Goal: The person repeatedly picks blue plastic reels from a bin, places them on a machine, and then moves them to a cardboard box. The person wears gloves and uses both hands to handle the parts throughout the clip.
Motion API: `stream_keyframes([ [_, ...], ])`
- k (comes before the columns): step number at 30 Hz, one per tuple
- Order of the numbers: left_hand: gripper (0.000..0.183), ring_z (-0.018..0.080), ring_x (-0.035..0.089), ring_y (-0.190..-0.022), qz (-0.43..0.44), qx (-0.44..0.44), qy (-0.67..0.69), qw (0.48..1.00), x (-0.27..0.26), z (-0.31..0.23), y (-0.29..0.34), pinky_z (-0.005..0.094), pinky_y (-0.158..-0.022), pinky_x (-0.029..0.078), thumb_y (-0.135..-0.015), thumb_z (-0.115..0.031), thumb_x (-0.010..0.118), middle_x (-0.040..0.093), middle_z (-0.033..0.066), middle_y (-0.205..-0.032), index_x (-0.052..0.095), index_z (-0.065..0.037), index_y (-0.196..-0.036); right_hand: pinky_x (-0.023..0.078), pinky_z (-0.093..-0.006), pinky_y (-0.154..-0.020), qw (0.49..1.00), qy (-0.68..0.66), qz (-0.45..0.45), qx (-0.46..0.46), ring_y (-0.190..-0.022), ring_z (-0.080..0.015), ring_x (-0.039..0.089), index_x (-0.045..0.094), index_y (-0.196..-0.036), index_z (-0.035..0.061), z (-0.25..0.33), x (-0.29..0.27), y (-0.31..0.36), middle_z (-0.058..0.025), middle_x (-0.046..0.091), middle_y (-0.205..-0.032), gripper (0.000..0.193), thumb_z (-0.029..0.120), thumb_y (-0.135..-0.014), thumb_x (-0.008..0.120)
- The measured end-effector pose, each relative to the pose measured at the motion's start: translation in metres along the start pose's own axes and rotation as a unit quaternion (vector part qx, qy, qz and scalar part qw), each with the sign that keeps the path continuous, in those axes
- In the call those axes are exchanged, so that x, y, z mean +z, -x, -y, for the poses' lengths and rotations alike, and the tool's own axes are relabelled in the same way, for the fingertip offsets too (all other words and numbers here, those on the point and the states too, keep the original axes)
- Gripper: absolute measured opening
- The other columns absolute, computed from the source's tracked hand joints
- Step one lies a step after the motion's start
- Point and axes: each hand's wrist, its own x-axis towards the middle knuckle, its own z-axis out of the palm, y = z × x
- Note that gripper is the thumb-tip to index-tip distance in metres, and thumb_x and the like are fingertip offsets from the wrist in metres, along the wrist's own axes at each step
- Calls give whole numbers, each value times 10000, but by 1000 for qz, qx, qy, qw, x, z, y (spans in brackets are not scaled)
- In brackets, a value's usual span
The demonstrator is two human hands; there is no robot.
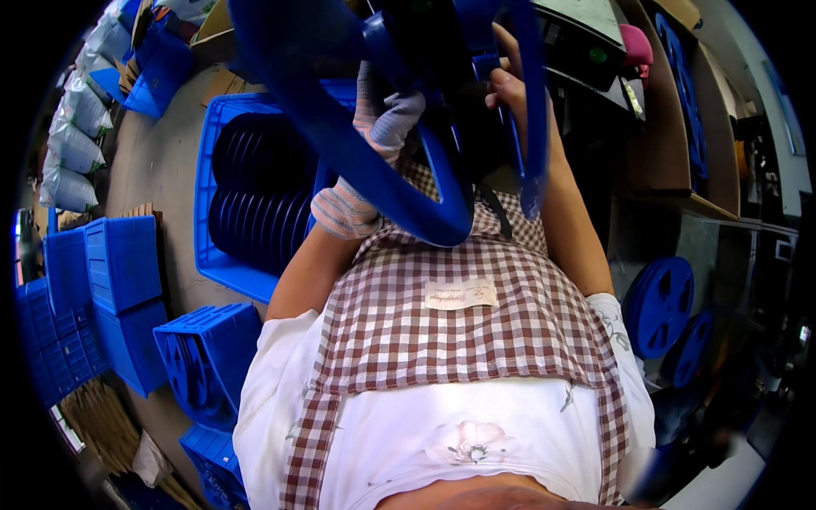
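Note:
A large blue plastic reel (340, 153) with spokes and a central hub is held up in front of my chest, tilted and cut off by the upper edge. My left hand (389, 123), in a striped knit glove, is closed on the reel beside its hub; part of it is behind the blue rim. Bare-fingered, my right hand (512, 89) curls around the reel's right side, thumb and fingertips against the blue plastic. The reel's far side and the dark part around its hub are too dark to make out.
Left of me stands a blue crate (202, 204) holding rows of black discs. Stacked blue crates (123, 268) and white sacks (76, 144) line the far left. To the right are a cardboard box (654, 170) with blue reels inside and another blue reel (660, 308).

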Motion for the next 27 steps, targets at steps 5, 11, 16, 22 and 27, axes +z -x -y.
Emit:
stream_keyframes([
  [5, 549, 160, 620, -1056, -19, 40, -15, 999, -4, 12, -2, 310, -872, 567, -943, -296, 642, 590, 40, -1200, 424, -147, -1424, 508, -235, -737, 998, -50, 39, 0, -780, -56, 546, 468, -1453, 161, 12, 21, 11, 30, 493, -830, 606, 345, -887, 583],
  [11, 539, 155, 622, -1038, -22, 49, -23, 998, -4, 18, 1, 301, -859, 568, -940, -274, 647, 593, 46, -1188, 431, -136, -1415, 544, -231, -743, 997, -54, 41, 25, -743, -57, 565, 465, -1452, 152, 14, 23, 14, 22, 484, -802, 646, 371, -862, 609],
  [16, 532, 152, 624, -1023, -18, 51, -29, 998, -3, 18, 1, 293, -849, 569, -937, -255, 651, 595, 50, -1177, 436, -127, -1406, 537, -214, -711, 998, 21, 41, -34, -716, -51, 561, 464, -1453, 144, 5, 21, 11, 28, 475, -790, 634, 361, -873, 603],
  [22, 523, 147, 626, -1004, -17, 53, -34, 998, -4, 18, 2, 283, -836, 570, -934, -233, 656, 598, 56, -1165, 443, -117, -1397, 510, -341, -784, 997, 43, 55, -18, -871, -183, 570, 474, -1443, 195, 7, 18, 11, -68, 505, -932, 670, 525, -866, 560],
  [27, 515, 144, 628, -989, -14, 53, -36, 998, -3, 18, 1, 275, -825, 571, -931, -214, 660, 601, 61, -1155, 448, -108, -1389, 498, -396, -824, 996, 64, 35, -47, -922, -230, 570, 481, -1441, 217, -3, 20, 11, -102, 510, -966, 703, 617, -866, 537],
])
